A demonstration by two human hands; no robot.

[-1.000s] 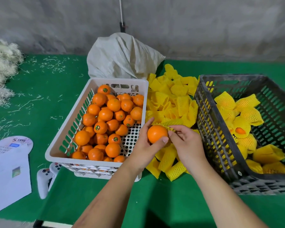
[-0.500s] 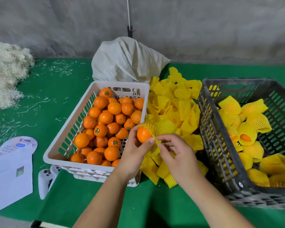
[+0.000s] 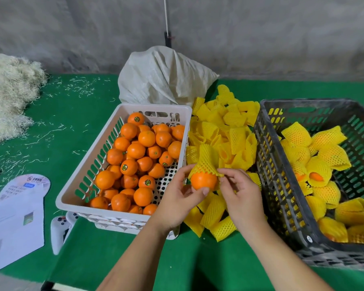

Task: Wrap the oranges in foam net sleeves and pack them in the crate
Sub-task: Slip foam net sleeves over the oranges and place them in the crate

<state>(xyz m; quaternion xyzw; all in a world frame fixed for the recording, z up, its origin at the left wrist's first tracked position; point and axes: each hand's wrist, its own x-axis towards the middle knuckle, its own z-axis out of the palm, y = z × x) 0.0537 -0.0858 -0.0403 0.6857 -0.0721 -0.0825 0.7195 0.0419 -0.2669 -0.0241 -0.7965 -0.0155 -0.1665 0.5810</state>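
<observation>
Near the front edge of the green table (image 3: pixel 88 255), between the white basket (image 3: pixel 88 177) and the dark crate (image 3: pixel 282 206), both hands worked on one orange (image 3: pixel 203 181). The left hand (image 3: pixel 178 203) gripped the orange from below and the side, thumb against its underside and fingers curled up behind it. A yellow foam net sleeve (image 3: pixel 207 159) sat over the top of the fruit, its open end flaring upward, with the lower half of the orange bare. The right hand (image 3: pixel 239 195) pinched the sleeve's edge at the orange's right side between thumb and fingertips.

The white basket held a heap of bare oranges (image 3: pixel 135 152), several with small round stickers. Loose sleeves (image 3: pixel 225 127) lay piled on the table between basket and crate, running toward the back edge. Wrapped oranges (image 3: pixel 322 164) lay inside the crate. A white sack (image 3: pixel 164 78) stood at the back edge behind the basket, pale straw (image 3: pixel 8 95) was heaped at the back left corner, and papers (image 3: pixel 15 223) and a white controller (image 3: pixel 60 229) lay by the front left corner.
</observation>
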